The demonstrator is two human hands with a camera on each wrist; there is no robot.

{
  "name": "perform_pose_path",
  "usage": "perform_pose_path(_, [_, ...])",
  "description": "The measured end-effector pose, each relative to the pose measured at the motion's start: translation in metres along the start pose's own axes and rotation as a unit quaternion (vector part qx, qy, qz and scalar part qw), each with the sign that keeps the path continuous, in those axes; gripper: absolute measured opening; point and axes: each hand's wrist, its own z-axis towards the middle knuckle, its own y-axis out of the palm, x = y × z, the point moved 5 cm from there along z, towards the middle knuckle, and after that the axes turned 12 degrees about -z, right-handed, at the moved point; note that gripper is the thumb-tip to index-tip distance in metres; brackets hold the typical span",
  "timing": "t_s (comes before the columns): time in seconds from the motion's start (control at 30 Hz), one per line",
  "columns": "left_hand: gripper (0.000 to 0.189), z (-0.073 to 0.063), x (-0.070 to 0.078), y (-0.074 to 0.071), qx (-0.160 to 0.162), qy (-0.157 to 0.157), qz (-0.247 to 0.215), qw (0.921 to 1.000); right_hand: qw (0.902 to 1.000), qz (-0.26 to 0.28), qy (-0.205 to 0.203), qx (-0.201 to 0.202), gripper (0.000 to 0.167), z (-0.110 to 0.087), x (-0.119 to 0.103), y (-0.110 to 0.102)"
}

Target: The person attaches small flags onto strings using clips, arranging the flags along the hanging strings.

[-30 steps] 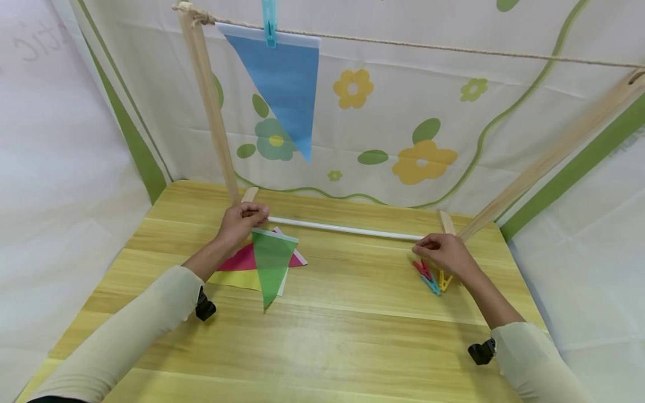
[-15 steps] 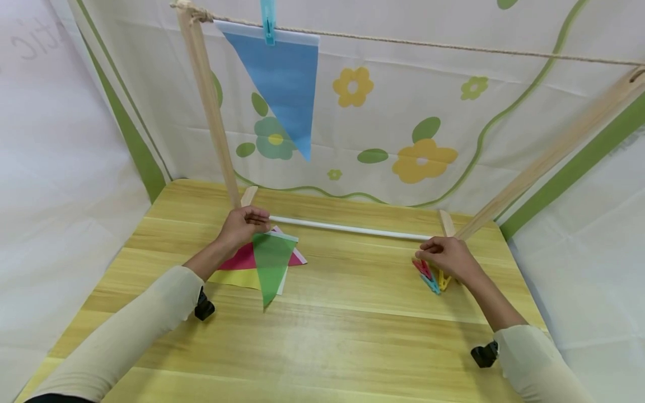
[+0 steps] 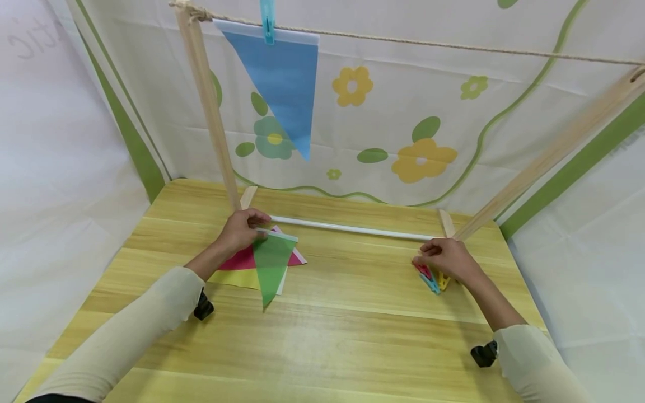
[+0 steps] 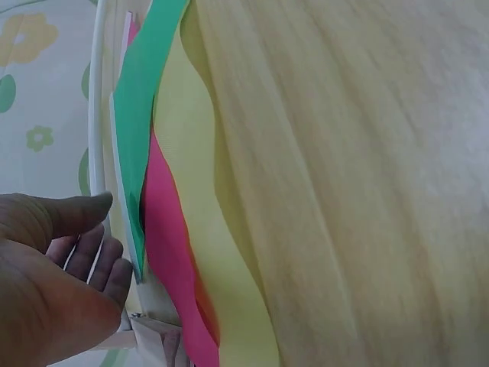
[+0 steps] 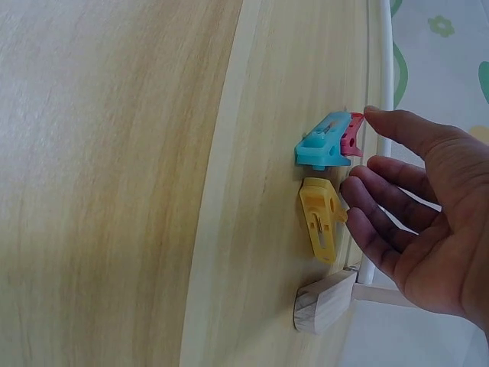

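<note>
My left hand [image 3: 243,230] is at the top left corner of a green triangular flag [image 3: 274,257], thumb and fingers apart. In the left wrist view the hand [image 4: 61,275] is beside the green flag's [image 4: 137,130] white edge; contact is unclear. Under that flag lie a pink flag [image 3: 241,258], a yellow flag [image 3: 237,278] and a partly hidden white one. My right hand [image 3: 448,256] is over the clothespins, fingers loosely bent. In the right wrist view its thumb tip is at the red clothespin [image 5: 352,134], near a blue clothespin [image 5: 325,141] and a yellow clothespin [image 5: 319,218].
A blue flag [image 3: 287,78] hangs from a twine line [image 3: 428,43] by a light blue clothespin [image 3: 268,25]. Wooden posts, left [image 3: 209,106] and right [image 3: 549,154], carry the line. A white rod [image 3: 347,228] runs low between them above the wooden table [image 3: 342,347].
Both hands have come off the white rod's ends and moved slightly toward the person. The left is now at the green flag's corner, the right at the red clothespin.
</note>
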Motion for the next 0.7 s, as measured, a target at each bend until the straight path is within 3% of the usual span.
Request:
perform_pose_path(0.37, [0.027,0.0005,0.0026,0.0007,-0.004,0.049,0.107,0.993,0.9999,-0.014,0.0,-0.001,0.058,0.0001,0.001,0.0033])
perform_pose_path(0.7, [0.027,0.0021,-0.0006,0.0037,-0.017,0.091,0.193,0.9769,0.9999,-0.014,-0.005,-0.005,0.056,-0.0027,-0.0035,0.0044])
